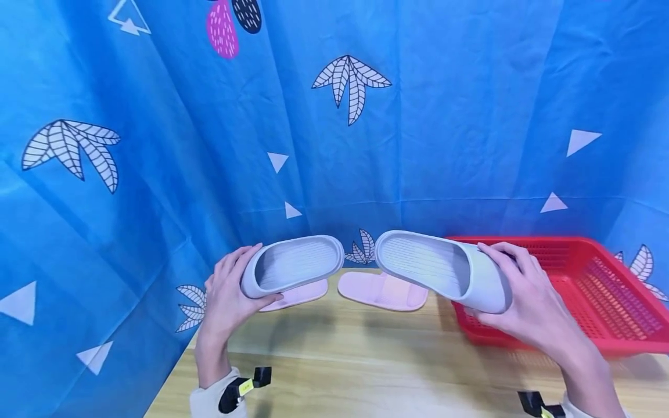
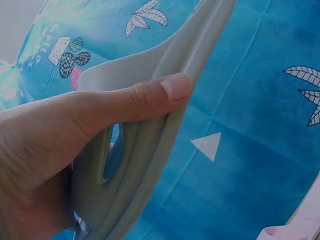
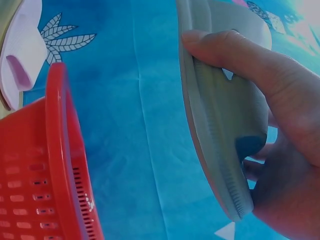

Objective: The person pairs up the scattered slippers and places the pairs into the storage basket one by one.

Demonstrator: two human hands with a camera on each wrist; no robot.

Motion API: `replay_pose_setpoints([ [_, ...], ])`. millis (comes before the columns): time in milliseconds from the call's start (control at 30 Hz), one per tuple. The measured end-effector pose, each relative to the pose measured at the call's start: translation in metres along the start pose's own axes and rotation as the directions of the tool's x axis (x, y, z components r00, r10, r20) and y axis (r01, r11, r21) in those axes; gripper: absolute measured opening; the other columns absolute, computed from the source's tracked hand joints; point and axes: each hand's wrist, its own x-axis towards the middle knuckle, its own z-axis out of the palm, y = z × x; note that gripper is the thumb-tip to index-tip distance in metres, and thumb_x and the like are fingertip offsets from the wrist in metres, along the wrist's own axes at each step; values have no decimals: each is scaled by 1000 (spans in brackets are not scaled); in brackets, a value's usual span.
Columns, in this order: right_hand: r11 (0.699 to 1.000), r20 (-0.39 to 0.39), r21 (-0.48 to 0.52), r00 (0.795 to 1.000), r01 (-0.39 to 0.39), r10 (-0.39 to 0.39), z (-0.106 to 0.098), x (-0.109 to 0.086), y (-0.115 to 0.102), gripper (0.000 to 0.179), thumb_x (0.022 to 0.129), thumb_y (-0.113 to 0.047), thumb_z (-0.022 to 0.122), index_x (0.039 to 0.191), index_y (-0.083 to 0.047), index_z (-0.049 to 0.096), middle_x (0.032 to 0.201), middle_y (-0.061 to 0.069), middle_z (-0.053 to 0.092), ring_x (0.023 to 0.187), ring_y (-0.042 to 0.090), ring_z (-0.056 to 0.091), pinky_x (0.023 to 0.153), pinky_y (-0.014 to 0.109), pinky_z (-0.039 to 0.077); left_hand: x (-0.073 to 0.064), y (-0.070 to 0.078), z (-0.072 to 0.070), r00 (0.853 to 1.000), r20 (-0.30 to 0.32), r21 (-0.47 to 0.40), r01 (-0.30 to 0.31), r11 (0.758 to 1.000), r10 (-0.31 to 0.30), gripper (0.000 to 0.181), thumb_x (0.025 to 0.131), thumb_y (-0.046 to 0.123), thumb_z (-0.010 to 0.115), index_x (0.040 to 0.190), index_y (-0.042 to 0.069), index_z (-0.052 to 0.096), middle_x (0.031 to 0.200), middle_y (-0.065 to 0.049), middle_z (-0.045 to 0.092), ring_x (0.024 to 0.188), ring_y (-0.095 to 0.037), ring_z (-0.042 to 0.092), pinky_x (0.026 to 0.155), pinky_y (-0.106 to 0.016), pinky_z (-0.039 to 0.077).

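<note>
In the head view my left hand (image 1: 225,296) grips one light grey slipper (image 1: 303,264) round its strap end, raised above the table. My right hand (image 1: 535,305) holds the matching grey slipper (image 1: 423,261) the same way, and the two bare sole ends point at each other with a gap between. Each wrist view shows a thumb pressed along the sole's edge. On the table behind lie two pink slippers; the left pink slipper (image 1: 308,292) is partly hidden by the grey one, while the right pink slipper (image 1: 366,287) shows more fully.
A red plastic basket (image 1: 554,339) with slotted walls stands on the right of the wooden table (image 1: 366,360), close to my right hand. A blue patterned curtain (image 1: 444,116) hangs behind the table and along its left side.
</note>
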Motion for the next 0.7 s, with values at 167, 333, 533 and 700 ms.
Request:
replay_pose_setpoints([
  [167, 1000, -27, -17, 1000, 15, -16, -4, -1, 2, 124, 40, -17, 105, 151, -14, 51, 142, 15, 48, 122, 34, 45, 75, 61, 47, -2, 5, 1, 1000, -14, 5, -22, 1000, 22, 103, 58, 42, 100, 149, 26, 54, 148, -12, 50, 135, -38, 38, 98, -67, 29],
  [333, 1000, -34, -20, 999, 14, -15, -13, -1, 6, 128, 37, -15, 105, 153, -14, 49, 144, 18, 47, 123, 37, 44, 76, 66, 45, 1, 7, 2, 999, -34, 14, -36, 999, 37, 104, 57, 41, 100, 149, 28, 54, 149, -11, 50, 135, -37, 38, 98, -67, 28],
  [533, 1000, -60, -17, 998, 6, -7, -24, 0, 14, 130, 35, -10, 104, 152, -16, 50, 146, 18, 47, 127, 39, 42, 88, 73, 41, 4, 8, 2, 996, -62, 5, -58, 998, 59, 103, 58, 38, 100, 149, 27, 54, 149, -12, 50, 136, -37, 37, 100, -69, 28],
  [700, 1000, -69, -18, 998, 12, -13, -25, -6, 21, 128, 34, -9, 104, 151, -15, 51, 148, 17, 46, 128, 38, 41, 100, 64, 35, 2, 9, 4, 996, -60, 13, -69, 998, 70, 102, 57, 38, 101, 148, 26, 55, 149, -12, 50, 137, -38, 37, 99, -69, 28],
])
